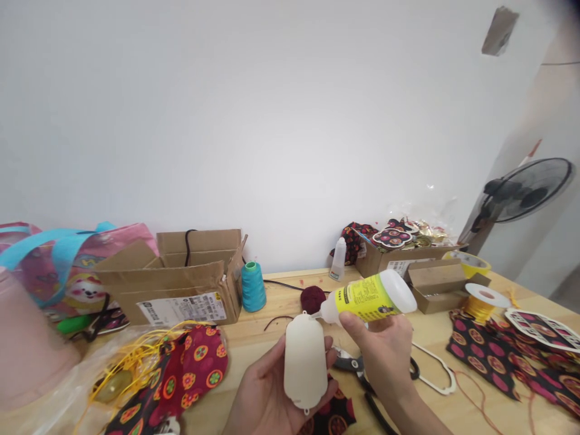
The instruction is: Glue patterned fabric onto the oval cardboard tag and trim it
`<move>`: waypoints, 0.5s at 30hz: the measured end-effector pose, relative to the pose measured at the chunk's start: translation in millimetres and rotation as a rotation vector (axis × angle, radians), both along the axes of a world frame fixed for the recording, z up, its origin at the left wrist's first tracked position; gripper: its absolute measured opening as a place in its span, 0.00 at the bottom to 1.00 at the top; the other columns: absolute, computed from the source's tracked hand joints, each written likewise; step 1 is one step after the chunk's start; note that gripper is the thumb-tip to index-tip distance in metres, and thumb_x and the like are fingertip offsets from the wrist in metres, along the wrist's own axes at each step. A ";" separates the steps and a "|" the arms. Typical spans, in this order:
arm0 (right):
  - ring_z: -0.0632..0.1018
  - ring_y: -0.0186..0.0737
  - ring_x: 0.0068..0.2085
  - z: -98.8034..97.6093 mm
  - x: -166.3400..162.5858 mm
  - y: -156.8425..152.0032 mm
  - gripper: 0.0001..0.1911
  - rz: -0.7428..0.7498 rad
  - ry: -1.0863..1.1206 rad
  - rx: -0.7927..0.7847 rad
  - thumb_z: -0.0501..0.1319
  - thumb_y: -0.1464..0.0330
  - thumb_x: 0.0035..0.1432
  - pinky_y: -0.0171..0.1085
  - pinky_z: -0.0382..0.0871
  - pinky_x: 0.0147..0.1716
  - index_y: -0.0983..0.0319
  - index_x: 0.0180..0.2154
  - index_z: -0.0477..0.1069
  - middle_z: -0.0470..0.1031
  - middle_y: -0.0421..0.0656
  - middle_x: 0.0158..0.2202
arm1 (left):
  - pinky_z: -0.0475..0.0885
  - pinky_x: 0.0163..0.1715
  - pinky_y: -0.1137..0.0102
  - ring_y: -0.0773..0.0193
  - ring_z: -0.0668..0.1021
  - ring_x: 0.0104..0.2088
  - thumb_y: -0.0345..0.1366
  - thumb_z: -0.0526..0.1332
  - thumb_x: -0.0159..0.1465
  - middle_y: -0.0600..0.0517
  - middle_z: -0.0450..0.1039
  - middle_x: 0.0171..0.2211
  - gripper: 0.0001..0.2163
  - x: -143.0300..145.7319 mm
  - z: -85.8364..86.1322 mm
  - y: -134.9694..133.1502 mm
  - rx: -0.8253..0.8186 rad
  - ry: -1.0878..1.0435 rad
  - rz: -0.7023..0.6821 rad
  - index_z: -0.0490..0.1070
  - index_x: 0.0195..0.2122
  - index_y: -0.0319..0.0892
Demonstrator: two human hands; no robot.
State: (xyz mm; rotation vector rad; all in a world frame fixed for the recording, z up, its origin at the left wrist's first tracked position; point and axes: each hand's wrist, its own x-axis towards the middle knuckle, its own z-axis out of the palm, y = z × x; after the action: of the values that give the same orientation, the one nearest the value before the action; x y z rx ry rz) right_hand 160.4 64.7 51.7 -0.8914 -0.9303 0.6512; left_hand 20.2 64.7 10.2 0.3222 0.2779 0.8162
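Left hand (265,386) cradles a pale, flat plaque (306,365) above the tabletop (247,344). Right hand (383,347) grips a yellow-labelled bottle (362,297), tilted, nozzle at the plaque's upper end; contact unclear. Dark red ball (312,298) lies just behind; teal thread spool (253,289) stands leftward.

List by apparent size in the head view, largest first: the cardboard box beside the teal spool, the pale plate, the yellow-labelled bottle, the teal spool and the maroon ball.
1. Cardboard box
2. Pale plate and yellow-labelled bottle: too alike to rank
3. Teal spool
4. Maroon ball
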 end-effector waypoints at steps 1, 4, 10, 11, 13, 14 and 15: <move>0.78 0.46 0.29 -0.6 0.4 -0.1 0.18 0.012 -0.012 0.000 0.67 0.66 0.37 0.41 0.74 0.29 0.64 0.35 0.73 0.79 0.48 0.30 | 0.65 0.43 0.56 0.50 0.72 0.46 0.37 0.48 0.61 0.40 0.73 0.43 0.15 0.9 1.3 -0.5 -0.001 -0.004 -0.004 0.72 0.40 0.38; 0.78 0.46 0.31 -2.5 1.5 0.1 0.16 0.046 -0.063 0.007 0.67 0.68 0.38 0.41 0.73 0.32 0.63 0.34 0.73 0.79 0.47 0.30 | 0.68 0.37 0.59 0.51 0.74 0.42 0.36 0.47 0.61 0.41 0.76 0.39 0.15 4.2 6.4 -2.8 -0.003 -0.008 -0.005 0.73 0.38 0.38; 0.78 0.45 0.28 -5.8 -3.0 -2.2 0.16 0.120 -0.086 -0.031 0.67 0.67 0.38 0.39 0.74 0.29 0.63 0.34 0.73 0.79 0.44 0.27 | 0.69 0.34 0.60 0.53 0.76 0.38 0.36 0.49 0.60 0.42 0.77 0.34 0.14 7.3 8.0 -5.6 -0.037 0.020 -0.016 0.72 0.37 0.36; 0.78 0.44 0.29 -6.2 -3.8 -2.5 0.17 0.126 -0.095 -0.025 0.67 0.67 0.37 0.39 0.74 0.30 0.62 0.34 0.73 0.79 0.44 0.27 | 0.69 0.33 0.60 0.53 0.77 0.36 0.36 0.49 0.60 0.42 0.77 0.33 0.14 7.4 7.4 -5.3 -0.043 0.027 -0.018 0.72 0.37 0.36; 0.78 0.44 0.29 -6.4 -4.4 -2.9 0.16 0.102 -0.114 -0.017 0.67 0.68 0.36 0.39 0.73 0.30 0.62 0.33 0.73 0.79 0.44 0.28 | 0.69 0.34 0.60 0.54 0.77 0.36 0.36 0.50 0.60 0.43 0.77 0.33 0.13 7.7 6.6 -4.4 -0.057 0.034 -0.022 0.72 0.37 0.36; 0.78 0.44 0.29 -6.0 -4.4 -2.9 0.15 0.087 -0.121 -0.019 0.67 0.68 0.36 0.38 0.73 0.30 0.62 0.31 0.73 0.78 0.44 0.28 | 0.68 0.35 0.60 0.54 0.77 0.36 0.36 0.50 0.60 0.43 0.77 0.34 0.13 7.9 6.5 -3.9 -0.062 0.032 -0.020 0.72 0.37 0.36; 0.78 0.44 0.29 -5.4 -4.2 -3.0 0.14 0.073 -0.125 -0.024 0.67 0.68 0.36 0.38 0.74 0.30 0.62 0.30 0.73 0.78 0.45 0.27 | 0.68 0.36 0.60 0.54 0.76 0.38 0.36 0.50 0.60 0.43 0.77 0.35 0.13 8.0 6.8 -3.5 -0.065 0.029 -0.016 0.71 0.38 0.35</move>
State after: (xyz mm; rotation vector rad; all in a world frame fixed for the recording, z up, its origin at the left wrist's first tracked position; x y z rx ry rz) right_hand 156.1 61.7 46.3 -0.9307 -1.0729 0.6759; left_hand 28.2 61.2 17.0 0.2755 0.3282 0.7858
